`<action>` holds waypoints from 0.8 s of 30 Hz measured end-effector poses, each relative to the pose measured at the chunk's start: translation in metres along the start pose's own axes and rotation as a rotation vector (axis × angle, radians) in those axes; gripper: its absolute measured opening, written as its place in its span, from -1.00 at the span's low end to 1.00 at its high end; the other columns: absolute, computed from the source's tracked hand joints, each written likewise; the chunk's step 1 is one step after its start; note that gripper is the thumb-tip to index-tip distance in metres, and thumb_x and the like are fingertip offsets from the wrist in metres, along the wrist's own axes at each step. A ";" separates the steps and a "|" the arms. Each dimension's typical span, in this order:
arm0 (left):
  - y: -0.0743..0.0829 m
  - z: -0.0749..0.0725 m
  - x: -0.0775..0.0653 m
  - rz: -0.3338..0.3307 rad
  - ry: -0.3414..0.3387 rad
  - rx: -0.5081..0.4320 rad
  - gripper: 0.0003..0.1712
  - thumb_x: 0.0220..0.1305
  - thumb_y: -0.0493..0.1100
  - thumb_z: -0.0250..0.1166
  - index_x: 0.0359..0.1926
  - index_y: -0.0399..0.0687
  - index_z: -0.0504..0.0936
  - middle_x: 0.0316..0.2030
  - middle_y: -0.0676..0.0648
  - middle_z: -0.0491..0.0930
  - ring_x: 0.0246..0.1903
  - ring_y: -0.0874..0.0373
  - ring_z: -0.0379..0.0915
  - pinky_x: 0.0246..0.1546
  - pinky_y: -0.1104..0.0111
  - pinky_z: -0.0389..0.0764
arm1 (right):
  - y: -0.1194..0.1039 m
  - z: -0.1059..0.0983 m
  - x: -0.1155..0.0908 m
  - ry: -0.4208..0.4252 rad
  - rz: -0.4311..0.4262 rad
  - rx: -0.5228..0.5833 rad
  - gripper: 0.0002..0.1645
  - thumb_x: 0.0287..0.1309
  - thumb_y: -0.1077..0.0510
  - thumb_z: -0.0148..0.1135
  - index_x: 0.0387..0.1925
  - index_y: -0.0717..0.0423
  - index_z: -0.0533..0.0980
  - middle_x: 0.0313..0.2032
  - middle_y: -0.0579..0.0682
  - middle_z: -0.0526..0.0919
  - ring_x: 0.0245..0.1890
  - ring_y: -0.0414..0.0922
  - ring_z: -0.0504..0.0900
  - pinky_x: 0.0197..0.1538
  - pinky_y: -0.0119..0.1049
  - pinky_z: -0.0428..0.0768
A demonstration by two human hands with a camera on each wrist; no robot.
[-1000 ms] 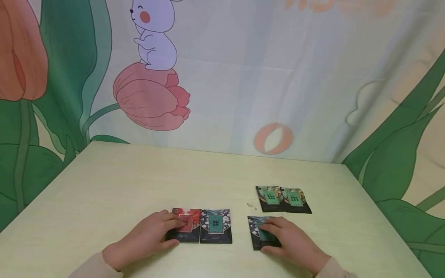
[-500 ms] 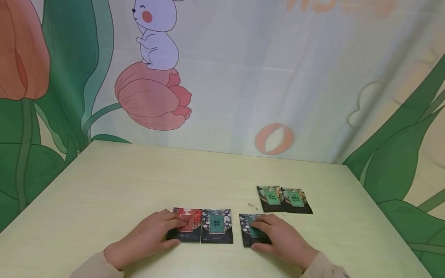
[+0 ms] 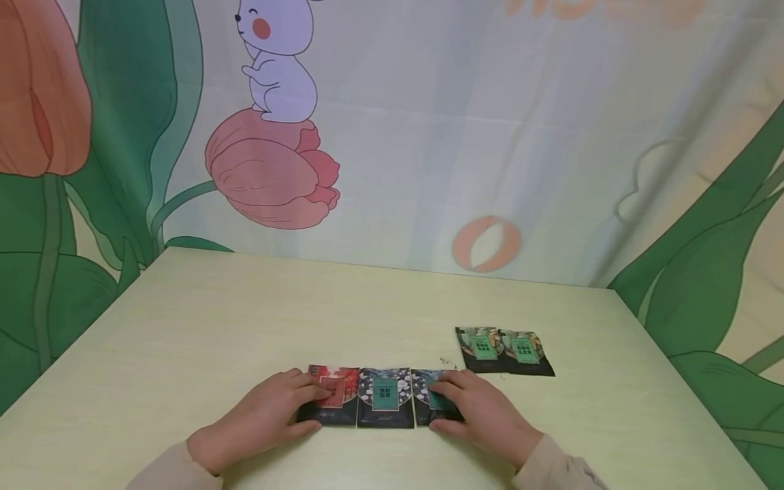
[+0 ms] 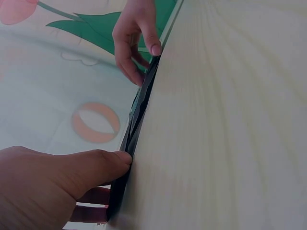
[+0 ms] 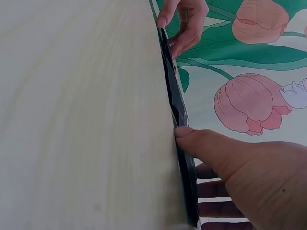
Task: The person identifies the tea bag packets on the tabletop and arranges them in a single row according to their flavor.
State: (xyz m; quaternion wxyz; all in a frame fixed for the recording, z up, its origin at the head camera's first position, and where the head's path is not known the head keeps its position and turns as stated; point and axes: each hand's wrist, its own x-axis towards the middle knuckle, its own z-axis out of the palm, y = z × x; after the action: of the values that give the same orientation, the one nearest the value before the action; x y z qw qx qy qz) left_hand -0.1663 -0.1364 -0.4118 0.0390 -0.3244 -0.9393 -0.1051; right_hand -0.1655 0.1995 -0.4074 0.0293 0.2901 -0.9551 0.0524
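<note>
"Which step is this, would you say?"

"Squaring up a row, I judge. The left hand (image 3: 269, 405) rests on a red-topped sachet (image 3: 340, 391), the right hand (image 3: 480, 408) on a blue floral sachet (image 3: 422, 400). Between the two sets of fingers lies a matching teal-labelled sachet (image 3: 386, 398)."

"How are the fingers set?"

"Loosely, on both hands: each thumb at the near edge, apart from the fingers, which lie over the printed face. I see no grip round either one; how hard they press I can't tell."

"And the next move?"

"If the edges should meet, it calls for a light sideways nudge from the right fingers, the left ones acting as a stop. Too hard, and one edge could ride over its neighbour. Two green-labelled sachets (image 3: 525, 351) lie side by side beyond the right fingers, maybe for later."

"What's hard to make out?"

"The right fingers cover much of their sachet. At the seam by their tips, I can't say whether the packets touch. Both wrist views catch the row edge-on, its printing lost. The small marks (image 3: 446, 361) on the table (image 3: 275, 306) past the right fingertips are too tiny to name."
</note>
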 end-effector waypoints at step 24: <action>-0.001 -0.002 0.000 -0.004 -0.005 -0.014 -0.55 0.05 0.07 0.44 -0.05 0.00 0.69 -0.10 0.07 0.64 -0.18 0.20 0.43 -0.07 0.24 0.57 | 0.001 -0.003 0.004 0.009 -0.012 0.011 -0.31 0.06 -0.35 0.23 0.10 -0.03 0.56 0.05 -0.07 0.58 0.05 -0.12 0.53 0.13 -0.13 0.55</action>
State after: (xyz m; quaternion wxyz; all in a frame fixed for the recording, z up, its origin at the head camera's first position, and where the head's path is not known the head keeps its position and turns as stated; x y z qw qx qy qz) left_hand -0.1669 -0.1371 -0.4102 0.0343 -0.3232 -0.9392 -0.1111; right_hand -0.1698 0.1985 -0.4041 0.0322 0.2956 -0.9530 0.0586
